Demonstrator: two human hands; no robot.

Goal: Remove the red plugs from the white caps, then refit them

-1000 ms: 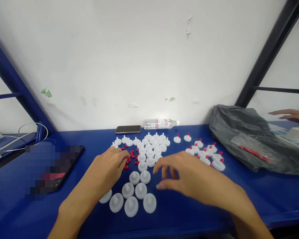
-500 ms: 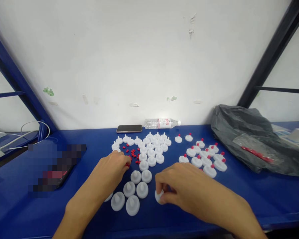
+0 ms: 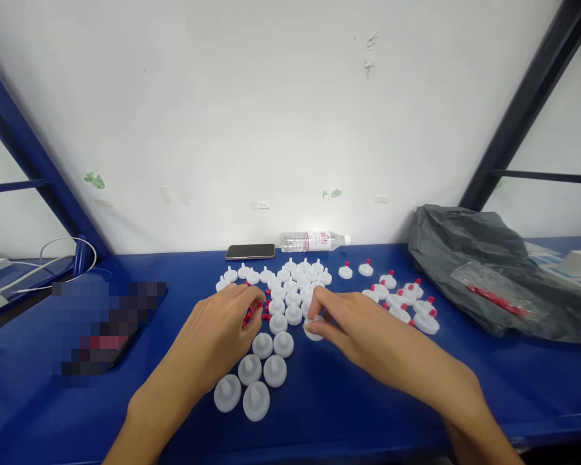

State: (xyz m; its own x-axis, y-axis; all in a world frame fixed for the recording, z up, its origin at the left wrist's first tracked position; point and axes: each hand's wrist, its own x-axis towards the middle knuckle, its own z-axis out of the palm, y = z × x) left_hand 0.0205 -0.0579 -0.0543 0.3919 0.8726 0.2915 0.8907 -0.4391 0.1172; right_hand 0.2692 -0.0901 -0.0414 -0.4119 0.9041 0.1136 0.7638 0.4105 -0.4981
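Observation:
My right hand [image 3: 336,316] pinches a white nozzle lid [image 3: 314,332] by its upper part, a little right of the white lid cluster. My left hand [image 3: 230,316] is closed at the thumb and index finger, with a small red cap [image 3: 260,305] at the tips. More red caps [image 3: 246,316] show beneath its fingers, partly hidden. Several bare white nozzle lids [image 3: 275,371] stand in front of and between the hands, nozzles upward. To the right, white lids with red caps on their nozzles [image 3: 426,321] stand in a loose group.
A phone [image 3: 250,251] and a clear plastic bottle [image 3: 314,241] lie along the wall at the back of the blue table [image 3: 348,413]. On the right a dark plastic bag [image 3: 455,239] holds up a clear packet of red pieces [image 3: 498,300]. A blurred dark object [image 3: 121,323] lies left.
My right hand has moved up and away from me with the white nozzle lid. My left hand has shifted slightly right and up, among the red caps.

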